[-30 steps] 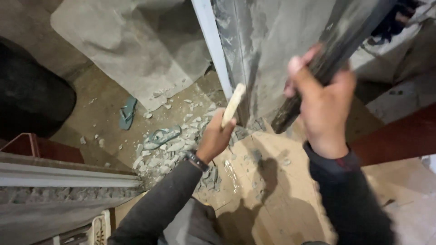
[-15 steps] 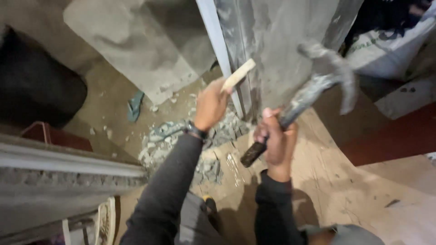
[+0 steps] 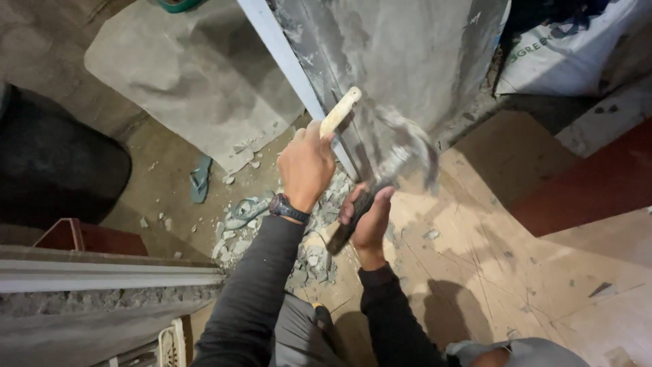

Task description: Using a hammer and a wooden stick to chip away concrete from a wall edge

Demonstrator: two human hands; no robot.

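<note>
My left hand (image 3: 307,165) grips a pale wooden-handled tool (image 3: 339,112), its tip set against the grey plastered wall (image 3: 401,61) beside a white metal frame edge (image 3: 292,68). On that wrist is a dark watch (image 3: 288,208). My right hand (image 3: 369,216) holds the dark handle of a claw hammer (image 3: 407,153), whose blurred head is close to the wall just right of the pale tool. Broken grey plaster rubble (image 3: 305,258) lies on the floor below both hands.
A grey cement slab (image 3: 197,75) leans at the upper left, with a dark round mass (image 3: 54,170) to its left. A blue sandal (image 3: 200,180) lies on the floor. A white sack (image 3: 577,47) sits at the upper right. A metal rail (image 3: 102,278) crosses the lower left.
The hammer has swung down from high at the right toward the wall near the pale tool. My left hand kept the tool against the wall, shifting slightly.
</note>
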